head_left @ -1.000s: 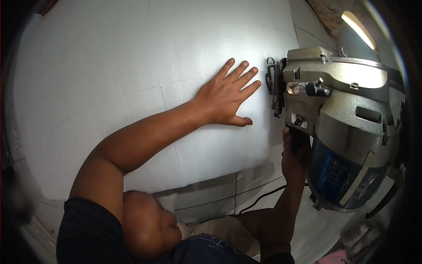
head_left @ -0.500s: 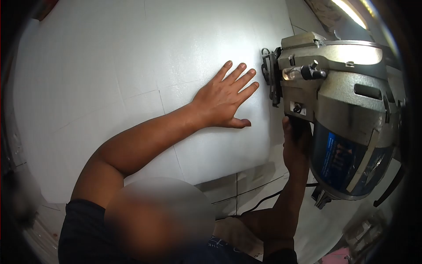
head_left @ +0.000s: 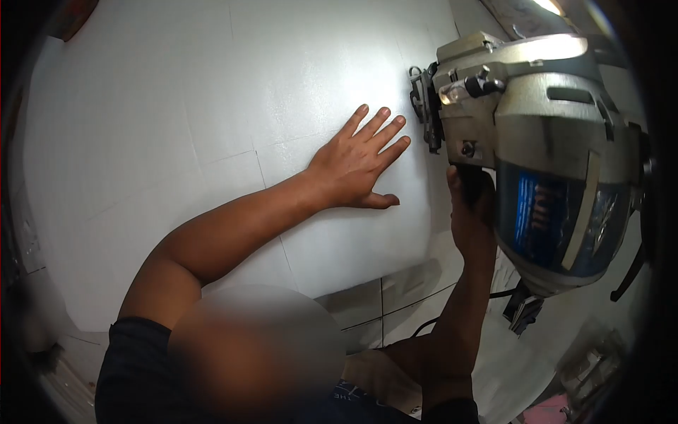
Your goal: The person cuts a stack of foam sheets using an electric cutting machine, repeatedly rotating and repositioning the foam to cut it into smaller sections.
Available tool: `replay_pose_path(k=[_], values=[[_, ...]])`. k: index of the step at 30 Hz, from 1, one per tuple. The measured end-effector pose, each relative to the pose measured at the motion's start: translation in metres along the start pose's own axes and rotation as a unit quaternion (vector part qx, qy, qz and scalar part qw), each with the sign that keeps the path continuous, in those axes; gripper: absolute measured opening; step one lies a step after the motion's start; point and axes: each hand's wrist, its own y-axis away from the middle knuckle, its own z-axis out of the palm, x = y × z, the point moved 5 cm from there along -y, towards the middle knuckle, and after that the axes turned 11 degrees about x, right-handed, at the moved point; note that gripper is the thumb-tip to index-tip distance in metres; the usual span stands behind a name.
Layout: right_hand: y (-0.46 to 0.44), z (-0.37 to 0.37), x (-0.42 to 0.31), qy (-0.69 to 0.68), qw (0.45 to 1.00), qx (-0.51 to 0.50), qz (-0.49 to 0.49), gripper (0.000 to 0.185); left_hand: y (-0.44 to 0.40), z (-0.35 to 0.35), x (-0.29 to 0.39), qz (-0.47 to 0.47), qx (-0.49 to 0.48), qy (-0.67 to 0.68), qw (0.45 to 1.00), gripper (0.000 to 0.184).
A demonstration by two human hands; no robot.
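Note:
My left hand point(head_left: 357, 161) lies palm down on a stack of white sheet material point(head_left: 148, 134), its fingers spread and holding nothing. Pencil-like lines cross the sheet under and beside it. Just right of its fingertips stands a large metal cutting machine point(head_left: 544, 131) with a blue-labelled motor housing, upright at the sheet's right edge. My right hand point(head_left: 470, 208) is closed around the machine's dark handle below the metal body; its fingers are partly hidden in shadow. The blade area at the machine's front is too small to make out.
A black cable point(head_left: 503, 293) runs from below the machine to the left. Tiled floor or surface point(head_left: 364, 307) with dark joints shows below the sheet. Plastic-wrapped items and a pink piece point(head_left: 547, 410) lie at the lower right. A blurred head and dark clothing fill the bottom.
The machine and my right hand have shifted up and slightly left in view, along the sheet's right edge. My left hand stays flat, only slightly lower and further left in view.

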Motion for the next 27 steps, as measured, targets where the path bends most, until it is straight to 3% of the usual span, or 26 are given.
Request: replay_pose_path(k=[5,7,11,13,14,16,17,20,21,22,23,24,25,27], values=[[0.002,0.006,0.0,0.005,1.0,0.008,-0.001,0.058,0.002,0.0,0.002,0.006,0.0,-0.003,1.0,0.096],[0.002,0.004,-0.004,0.004,0.991,0.085,-0.104,0.058,0.003,0.001,0.006,0.01,-0.002,-0.006,1.0,0.096],[-0.001,0.008,-0.006,0.03,0.986,0.076,-0.146,0.057,0.002,0.0,0.002,0.016,0.004,-0.005,1.0,0.096],[-0.004,0.018,-0.007,0.217,0.934,0.131,-0.253,0.04,0.0,0.003,-0.001,0.019,0.006,-0.004,1.0,0.097],[-0.007,0.017,-0.004,0.219,0.934,0.135,-0.249,0.04,-0.001,0.005,-0.003,0.015,0.01,-0.006,1.0,0.097],[-0.005,0.003,-0.024,0.062,0.981,0.113,-0.143,0.043,0.004,0.003,0.005,0.022,0.013,-0.013,1.0,0.098],[-0.007,0.007,-0.018,0.051,0.987,0.109,-0.104,0.045,0.004,0.003,0.004,0.018,0.012,-0.007,1.0,0.098],[-0.013,0.01,-0.01,0.027,0.984,0.081,-0.154,0.059,0.004,0.007,0.002,0.023,0.03,-0.002,0.999,0.098],[-0.005,0.0,-0.023,0.028,0.965,0.132,-0.223,0.046,0.003,0.004,0.0,0.012,0.033,0.009,0.999,0.096],[-0.005,-0.002,-0.018,0.023,0.966,0.135,-0.218,0.046,0.001,0.003,-0.002,0.001,0.035,0.021,0.999,0.095],[-0.009,0.008,-0.009,0.063,0.97,0.073,-0.222,0.038,0.002,-0.001,-0.003,-0.013,0.058,0.048,0.997,0.078],[-0.011,0.019,0.004,0.106,0.969,0.015,-0.221,0.032,0.002,0.001,-0.005,-0.004,0.052,0.048,0.997,0.078],[-0.004,0.022,0.001,0.129,0.931,0.065,-0.335,0.026,0.002,0.003,-0.009,-0.008,0.076,0.053,0.996,0.074],[0.0,0.025,0.011,0.107,0.944,0.079,-0.301,0.025,0.002,0.002,-0.014,-0.015,0.092,0.055,0.994,0.064]])
